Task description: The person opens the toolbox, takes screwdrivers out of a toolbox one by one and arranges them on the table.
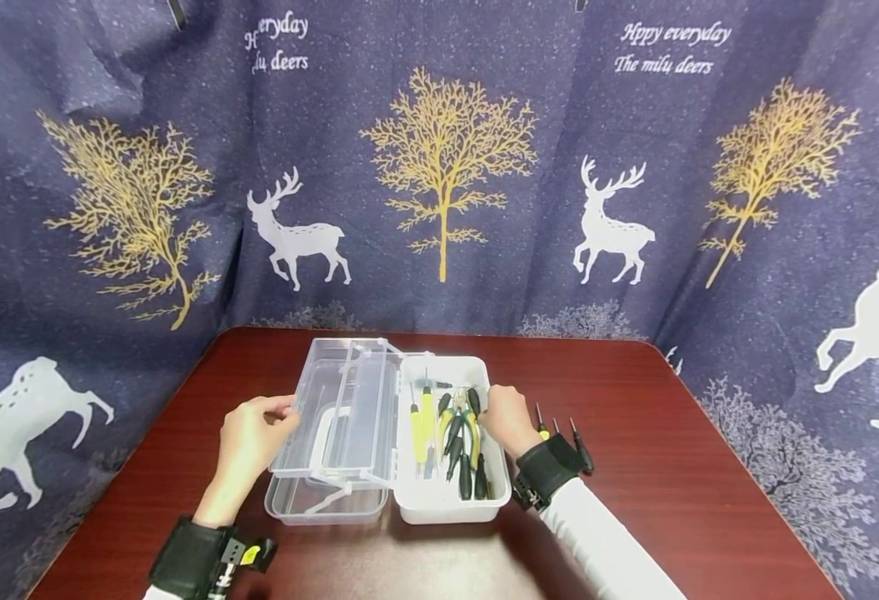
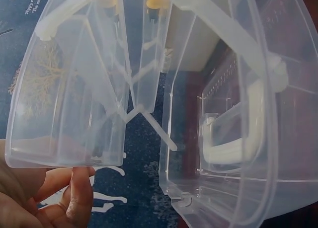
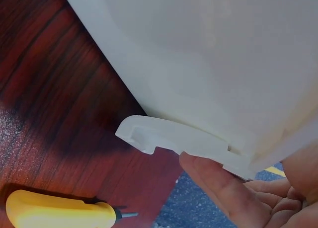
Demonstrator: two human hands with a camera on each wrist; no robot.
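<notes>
1. White sleeve runs to the right hand, whose fingertip touches a white latch; whether it grips is hard to tell.
2. Left hand pinches a clear tray by its edge.
3. White toolbox holding pliers stands between them.

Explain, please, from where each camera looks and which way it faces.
Head: worn on the head, facing forward and down at the white box and clear trays; left hand and right hand show.
Left wrist: worn there, facing the clear trays; left hand shows.
Right wrist: worn there, facing the white box's latch; right hand shows.
Shared: head and left wrist both show the clear trays.
</notes>
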